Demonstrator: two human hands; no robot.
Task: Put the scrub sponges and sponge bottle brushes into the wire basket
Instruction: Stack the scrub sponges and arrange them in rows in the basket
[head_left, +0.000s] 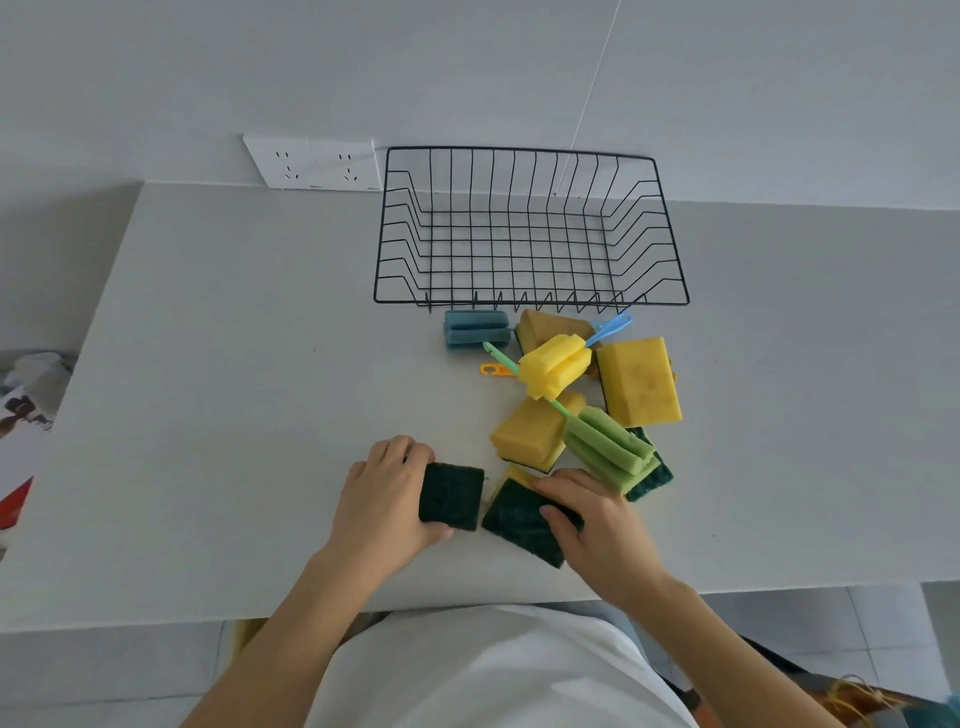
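A black wire basket (530, 301) stands empty at the back of the table. In front of it lies a pile: a blue sponge brush (475, 329), a yellow sponge brush (555, 365), a green sponge brush (608, 449), and several yellow scrub sponges (640, 382) with dark green undersides. My left hand (384, 499) grips a scrub sponge (451, 496), green side up, near the front edge. My right hand (597, 525) holds another scrub sponge (519, 519), green side up, beside it.
A white double wall socket (317, 163) sits left of the basket. A thin cord (592, 88) hangs down the wall behind the basket. Papers or packaging (26, 405) lie beyond the table's left edge. The table's front edge runs just below my hands.
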